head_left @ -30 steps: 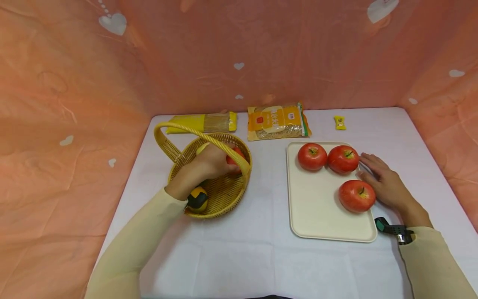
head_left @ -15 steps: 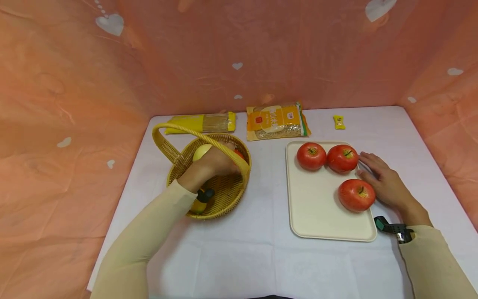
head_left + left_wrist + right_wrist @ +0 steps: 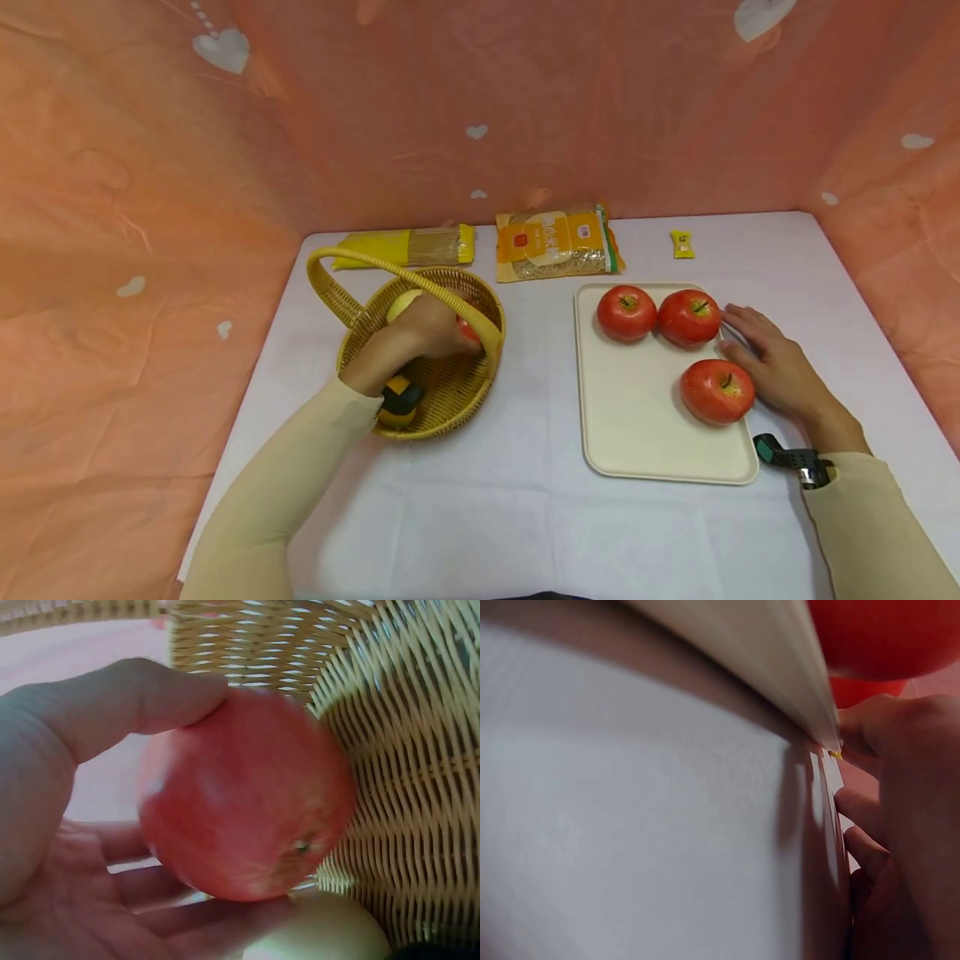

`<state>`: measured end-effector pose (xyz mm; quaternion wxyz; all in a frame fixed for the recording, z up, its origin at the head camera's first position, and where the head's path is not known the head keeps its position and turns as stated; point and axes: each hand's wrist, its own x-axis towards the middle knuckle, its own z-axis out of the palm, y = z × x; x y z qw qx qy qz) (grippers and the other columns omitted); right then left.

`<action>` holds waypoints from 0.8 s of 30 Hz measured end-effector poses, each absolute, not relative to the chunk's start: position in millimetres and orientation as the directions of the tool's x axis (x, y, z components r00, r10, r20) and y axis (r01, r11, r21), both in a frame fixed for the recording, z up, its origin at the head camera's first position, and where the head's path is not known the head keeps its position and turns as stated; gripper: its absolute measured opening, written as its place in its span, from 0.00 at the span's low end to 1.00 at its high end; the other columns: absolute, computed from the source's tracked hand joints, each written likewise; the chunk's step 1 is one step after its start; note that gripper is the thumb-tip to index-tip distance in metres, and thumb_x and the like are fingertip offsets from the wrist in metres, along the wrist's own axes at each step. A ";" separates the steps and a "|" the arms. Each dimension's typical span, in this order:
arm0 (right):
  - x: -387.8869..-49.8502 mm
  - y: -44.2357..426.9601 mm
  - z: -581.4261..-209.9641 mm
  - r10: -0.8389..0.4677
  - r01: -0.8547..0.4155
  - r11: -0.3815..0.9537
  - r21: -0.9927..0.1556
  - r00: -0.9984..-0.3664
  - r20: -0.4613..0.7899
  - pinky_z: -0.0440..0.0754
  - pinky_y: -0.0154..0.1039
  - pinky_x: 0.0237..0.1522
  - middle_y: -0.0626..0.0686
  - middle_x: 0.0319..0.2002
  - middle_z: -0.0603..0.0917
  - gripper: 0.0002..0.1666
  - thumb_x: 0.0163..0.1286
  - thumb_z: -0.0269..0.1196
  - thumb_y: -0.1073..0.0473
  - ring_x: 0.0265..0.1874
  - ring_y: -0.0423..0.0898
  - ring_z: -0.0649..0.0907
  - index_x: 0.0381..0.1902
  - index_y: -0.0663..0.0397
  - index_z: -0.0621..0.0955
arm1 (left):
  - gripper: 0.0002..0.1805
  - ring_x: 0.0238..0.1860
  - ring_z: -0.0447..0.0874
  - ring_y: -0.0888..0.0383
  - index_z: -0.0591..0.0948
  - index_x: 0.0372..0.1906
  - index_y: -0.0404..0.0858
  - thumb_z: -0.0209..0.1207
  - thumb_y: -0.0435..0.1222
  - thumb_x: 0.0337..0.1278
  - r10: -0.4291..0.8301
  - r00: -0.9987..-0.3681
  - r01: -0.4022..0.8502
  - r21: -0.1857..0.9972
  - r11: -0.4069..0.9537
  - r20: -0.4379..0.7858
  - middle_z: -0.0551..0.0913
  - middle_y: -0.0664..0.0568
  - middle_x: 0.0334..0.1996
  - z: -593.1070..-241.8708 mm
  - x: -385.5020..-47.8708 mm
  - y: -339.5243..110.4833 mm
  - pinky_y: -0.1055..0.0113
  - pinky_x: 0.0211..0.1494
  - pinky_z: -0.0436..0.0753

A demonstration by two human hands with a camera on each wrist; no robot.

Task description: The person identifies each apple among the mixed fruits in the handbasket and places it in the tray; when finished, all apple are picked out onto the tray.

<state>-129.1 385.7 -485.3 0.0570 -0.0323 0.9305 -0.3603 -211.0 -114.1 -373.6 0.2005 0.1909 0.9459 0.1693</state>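
Observation:
My left hand (image 3: 433, 325) reaches under the handle of a yellow wicker basket (image 3: 450, 408). It grips a red apple (image 3: 247, 795), with the thumb over one side and the fingers round the other, as the left wrist view shows. A pale yellow-green fruit (image 3: 402, 305) lies beside that hand in the basket. My right hand (image 3: 780, 367) lies at the right edge of a cream tray (image 3: 630, 417), its thumb at the rim and its fingers extended. On the tray sit three red apples: a back-left apple (image 3: 627, 313), a back-right apple (image 3: 688, 317) and a front apple (image 3: 717, 392).
Behind the basket lies a yellow pack of noodles (image 3: 405, 247). An orange and yellow food bag (image 3: 557, 243) is to its right, and a small yellow wrapped sweet (image 3: 682, 244) lies farther right. Another yellow item (image 3: 397, 417), partly hidden by the black wrist device, sits in the basket's front.
My left hand has shifted slightly inside the basket, first to the right and then a little back left, with the apple turning in view. The right hand and tray have stayed put.

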 end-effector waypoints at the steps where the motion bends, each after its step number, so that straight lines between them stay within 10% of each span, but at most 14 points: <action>1: -129.1 385.5 -485.4 -0.100 -0.018 0.739 -0.673 -0.991 -0.084 0.48 0.87 0.76 0.70 0.87 0.55 0.40 0.88 0.57 0.49 0.87 0.73 0.48 0.87 0.59 0.61 | 0.39 0.57 0.85 0.47 0.79 0.71 0.37 0.80 0.46 0.57 0.427 -0.855 0.280 0.430 0.858 -0.294 0.87 0.41 0.60 -372.7 -208.7 -117.6 0.52 0.65 0.86; 9: -128.5 385.8 -486.9 -0.099 -0.024 0.743 -0.669 -0.992 -0.074 0.48 0.87 0.76 0.70 0.87 0.55 0.39 0.88 0.57 0.49 0.87 0.74 0.49 0.87 0.58 0.61 | 0.43 0.61 0.84 0.47 0.81 0.74 0.47 0.85 0.44 0.50 0.434 -0.875 0.208 0.643 0.737 -0.215 0.85 0.48 0.64 -360.9 -176.4 -162.2 0.46 0.65 0.88; 24: -129.5 385.1 -486.2 -0.100 -0.019 0.752 -0.659 -0.991 -0.086 0.47 0.87 0.76 0.71 0.87 0.54 0.40 0.88 0.56 0.49 0.87 0.73 0.47 0.88 0.57 0.60 | 0.49 0.66 0.87 0.56 0.78 0.78 0.42 0.86 0.31 0.47 0.706 -0.708 0.237 0.936 0.260 -0.017 0.85 0.48 0.70 -360.4 -112.5 -199.3 0.64 0.69 0.87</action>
